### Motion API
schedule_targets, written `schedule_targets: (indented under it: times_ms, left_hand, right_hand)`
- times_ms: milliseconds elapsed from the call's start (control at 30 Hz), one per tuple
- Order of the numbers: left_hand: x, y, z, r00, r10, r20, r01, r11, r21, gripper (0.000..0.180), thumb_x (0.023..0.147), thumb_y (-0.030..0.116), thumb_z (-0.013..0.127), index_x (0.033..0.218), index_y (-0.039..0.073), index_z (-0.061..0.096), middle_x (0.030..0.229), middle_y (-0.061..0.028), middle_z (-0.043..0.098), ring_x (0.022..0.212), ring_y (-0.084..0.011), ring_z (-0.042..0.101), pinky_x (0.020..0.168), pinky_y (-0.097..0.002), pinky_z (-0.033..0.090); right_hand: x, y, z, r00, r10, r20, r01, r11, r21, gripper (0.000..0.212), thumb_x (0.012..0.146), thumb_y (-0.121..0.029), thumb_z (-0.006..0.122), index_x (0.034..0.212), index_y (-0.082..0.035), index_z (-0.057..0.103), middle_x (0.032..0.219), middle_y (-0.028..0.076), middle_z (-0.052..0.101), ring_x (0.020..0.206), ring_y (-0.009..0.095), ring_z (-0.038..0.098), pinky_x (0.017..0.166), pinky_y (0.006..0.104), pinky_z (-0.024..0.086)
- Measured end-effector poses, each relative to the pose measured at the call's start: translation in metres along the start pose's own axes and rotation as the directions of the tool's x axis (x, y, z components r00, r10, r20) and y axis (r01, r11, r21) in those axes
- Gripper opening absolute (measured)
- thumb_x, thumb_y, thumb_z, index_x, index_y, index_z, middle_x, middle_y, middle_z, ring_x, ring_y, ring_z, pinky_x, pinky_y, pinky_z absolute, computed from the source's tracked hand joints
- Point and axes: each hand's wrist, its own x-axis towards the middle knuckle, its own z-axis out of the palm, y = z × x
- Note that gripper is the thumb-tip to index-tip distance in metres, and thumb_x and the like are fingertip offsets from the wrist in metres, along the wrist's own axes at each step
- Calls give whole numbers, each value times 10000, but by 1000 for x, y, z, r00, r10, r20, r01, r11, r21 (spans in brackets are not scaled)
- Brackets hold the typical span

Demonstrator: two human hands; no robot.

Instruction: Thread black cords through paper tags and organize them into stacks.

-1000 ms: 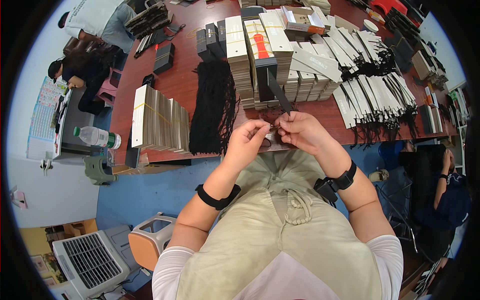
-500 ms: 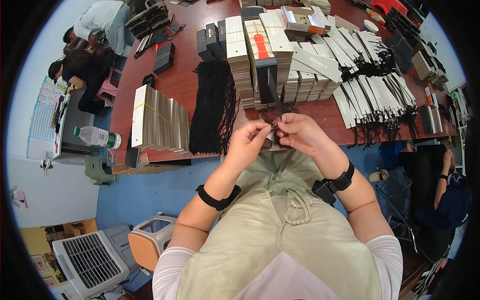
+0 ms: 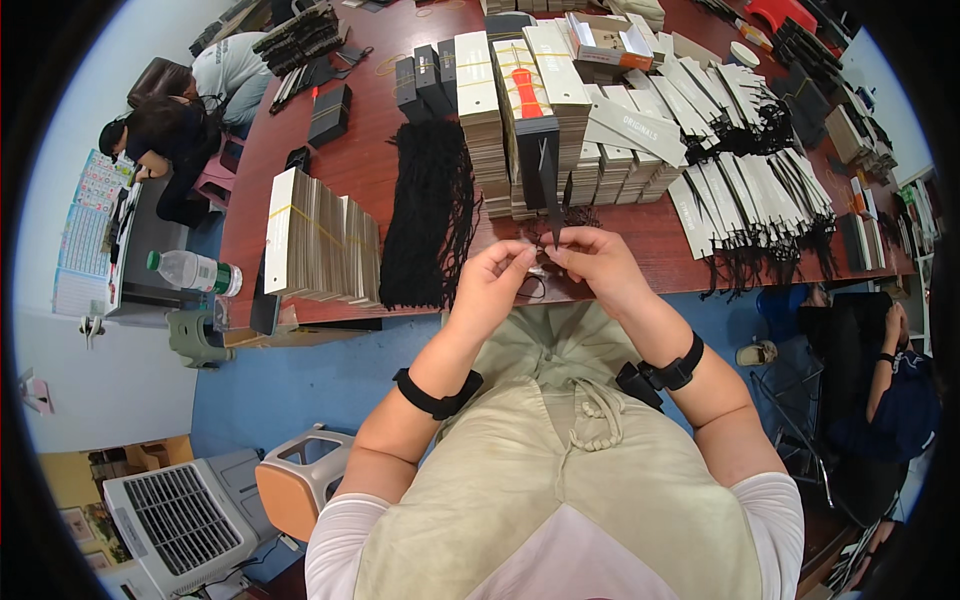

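Observation:
Close together at the table's near edge, my left hand (image 3: 497, 280) and my right hand (image 3: 600, 266) are both closed in a pinch. Between their fingertips is a thin black cord, with its loop (image 3: 532, 288) hanging just below. A dark pointed strip (image 3: 551, 190) rises from beside my right fingertips towards the tag stack. To the left of my left hand lies a bundle of black cords (image 3: 428, 215). Beyond my hands stand tall stacks of pale tags (image 3: 478, 75), with a red-handled tool (image 3: 524, 92) on top.
Banded tags (image 3: 305, 235) stand at the left of the red-brown table (image 3: 255, 215). Corded white tags (image 3: 745, 200) are spread on the right. An open small box (image 3: 608, 42) sits behind. A stool (image 3: 300, 480) stands on the floor; other people are at left and right.
My right hand has shifted slightly, its fingers coming lower on the cord. The hands stay close together. At the far left, a person in light clothing has bent lower.

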Motion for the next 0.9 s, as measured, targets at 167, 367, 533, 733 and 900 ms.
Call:
schedule_targets:
  times_ms: [167, 367, 533, 733, 900]
  left_hand:
    - [2, -3, 0, 1000, 0, 12, 1, 999, -50, 158, 917, 170, 615, 988, 31, 641, 774, 39, 587, 673, -17, 501, 586, -173, 429]
    - [1, -2, 4, 1000, -24, -12, 23, 998, -50, 151, 908, 129, 618, 1015, 22, 615, 739, 38, 557, 599, -15, 422, 526, -171, 338]
    - [0, -5, 5, 1000, 20, -21, -19, 998, 58, 126, 901, 90, 616, 992, 3, 634, 748, 33, 566, 653, -39, 491, 597, -184, 400]
    - [1, -14, -3, 966, 257, 2, -242, 908, 343, 120, 885, 53, 622, 967, -31, 651, 886, -26, 623, 799, -65, 568, 710, -200, 449]
    - [0, -12, -1, 972, 234, 0, -221, 917, 332, 129, 884, 59, 623, 969, -33, 656, 939, -49, 646, 819, -69, 579, 717, -207, 458]
  right_hand:
    - [-5, -2, 3, 1000, 24, 5, -24, 1000, 4, 226, 831, -49, 668, 1052, -2, 663, 828, 18, 657, 657, 44, 524, 562, 182, 395]
    - [-6, 3, 2, 999, -39, -36, 38, 999, -32, 151, 832, -68, 680, 968, -2, 689, 778, 8, 643, 665, 45, 528, 581, 197, 417]
    - [-3, 2, 4, 785, -615, 82, 514, 571, -640, 25, 797, -42, 646, 815, -25, 641, 794, 56, 613, 703, 195, 588, 584, 289, 458]
    - [-12, -7, 13, 714, -650, 259, 496, 210, -843, 45, 767, -63, 628, 786, -58, 588, 785, 106, 564, 761, 315, 573, 618, 400, 463]
    - [0, -10, 7, 750, -593, 292, 517, 251, -818, 66, 785, -91, 628, 796, -46, 581, 756, 113, 549, 747, 329, 563, 634, 416, 453]
